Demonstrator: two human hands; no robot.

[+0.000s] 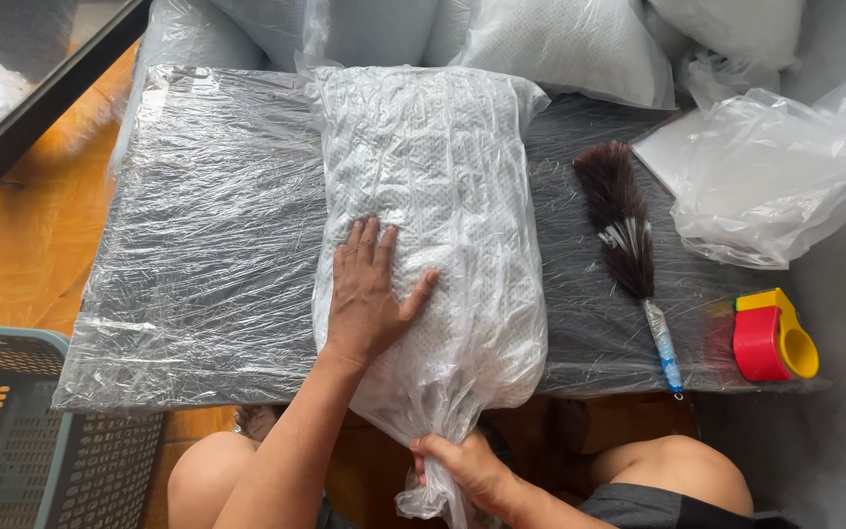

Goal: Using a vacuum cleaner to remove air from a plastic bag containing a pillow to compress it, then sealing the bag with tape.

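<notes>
Pressing bagged pillow point(433, 196), hands point(369, 294) gripping bag neck point(438, 436)

Bagged pillow point(433, 225) lies lengthwise at surface point(208, 245) middle, bag neck hanging over near edge. Left hand point(364, 294) flat on pillow, near end; right hand point(462, 465) below near edge, fingers closed on bag neck. Feather duster point(629, 245) right of pillow, handle toward near edge. Tape dispenser point(774, 338) at near right corner. Loose plastic bag point(775, 167) at far right corner. More bagged pillows point(560, 44) beyond far edge. Crate point(12, 431) on floor, off near left corner.
</notes>
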